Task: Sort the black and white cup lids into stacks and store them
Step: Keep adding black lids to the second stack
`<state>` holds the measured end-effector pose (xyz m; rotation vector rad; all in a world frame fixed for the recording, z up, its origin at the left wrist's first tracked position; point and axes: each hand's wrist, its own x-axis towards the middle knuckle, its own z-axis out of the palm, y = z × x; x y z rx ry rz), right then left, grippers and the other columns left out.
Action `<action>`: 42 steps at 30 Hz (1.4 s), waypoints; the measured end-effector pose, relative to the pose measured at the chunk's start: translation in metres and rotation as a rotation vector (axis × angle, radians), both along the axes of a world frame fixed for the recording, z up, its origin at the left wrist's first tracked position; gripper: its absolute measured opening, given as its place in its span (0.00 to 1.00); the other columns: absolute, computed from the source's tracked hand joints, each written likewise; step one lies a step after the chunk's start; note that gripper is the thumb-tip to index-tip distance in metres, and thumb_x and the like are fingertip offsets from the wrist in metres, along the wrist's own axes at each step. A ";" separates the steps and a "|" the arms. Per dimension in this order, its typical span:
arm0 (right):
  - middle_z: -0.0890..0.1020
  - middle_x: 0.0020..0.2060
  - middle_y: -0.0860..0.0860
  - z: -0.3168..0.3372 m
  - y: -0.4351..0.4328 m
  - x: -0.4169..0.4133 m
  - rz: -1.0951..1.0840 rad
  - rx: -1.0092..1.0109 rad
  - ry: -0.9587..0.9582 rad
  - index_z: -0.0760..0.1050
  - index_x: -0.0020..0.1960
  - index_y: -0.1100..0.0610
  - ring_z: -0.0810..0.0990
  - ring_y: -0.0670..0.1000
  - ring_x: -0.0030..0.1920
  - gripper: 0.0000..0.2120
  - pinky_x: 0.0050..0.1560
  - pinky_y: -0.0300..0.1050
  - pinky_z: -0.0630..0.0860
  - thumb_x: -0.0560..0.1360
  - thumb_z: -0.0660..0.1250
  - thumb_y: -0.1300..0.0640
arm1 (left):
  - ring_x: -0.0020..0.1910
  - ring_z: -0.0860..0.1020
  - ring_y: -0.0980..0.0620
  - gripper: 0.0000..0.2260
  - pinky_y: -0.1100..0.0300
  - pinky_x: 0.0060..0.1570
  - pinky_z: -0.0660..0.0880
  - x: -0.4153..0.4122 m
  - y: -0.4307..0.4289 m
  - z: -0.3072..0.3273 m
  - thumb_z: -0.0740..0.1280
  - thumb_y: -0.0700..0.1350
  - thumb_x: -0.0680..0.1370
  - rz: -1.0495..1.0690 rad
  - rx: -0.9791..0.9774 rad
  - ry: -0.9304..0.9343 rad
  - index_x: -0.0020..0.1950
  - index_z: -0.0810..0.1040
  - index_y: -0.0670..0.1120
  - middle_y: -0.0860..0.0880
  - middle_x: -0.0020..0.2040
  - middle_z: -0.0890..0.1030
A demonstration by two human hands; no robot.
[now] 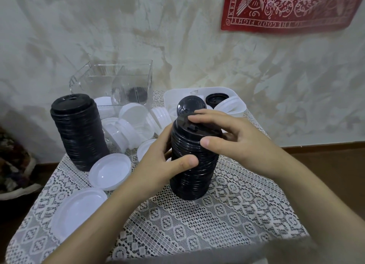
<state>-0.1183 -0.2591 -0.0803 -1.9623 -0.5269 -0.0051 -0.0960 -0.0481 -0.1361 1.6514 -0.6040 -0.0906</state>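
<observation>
A tall stack of black lids (194, 176) stands on the lace-covered table (177, 228) in the middle. My left hand (167, 163) grips its left side, thumb across the front. My right hand (221, 133) wraps the top of the same stack, fingers lying over the top lid. A second black stack (79, 133) stands alone at the left. Loose white lids (110, 172) (77, 210) lie at the front left, and more white lids (130, 123) are piled behind. One black lid (191, 105) leans just behind my stack.
A clear plastic box (118, 82) at the back left holds a few black lids. A white tray (201, 92) at the back right holds a black lid (216, 99) and white lids (231, 107). The wall is close behind. Dark floor drops off left and right.
</observation>
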 end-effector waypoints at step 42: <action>0.82 0.64 0.38 -0.008 -0.013 0.005 -0.037 0.026 0.065 0.75 0.71 0.43 0.76 0.39 0.69 0.28 0.70 0.49 0.72 0.71 0.75 0.45 | 0.67 0.78 0.59 0.39 0.67 0.62 0.73 0.000 0.001 0.003 0.79 0.64 0.64 0.004 0.008 -0.003 0.73 0.71 0.58 0.59 0.65 0.82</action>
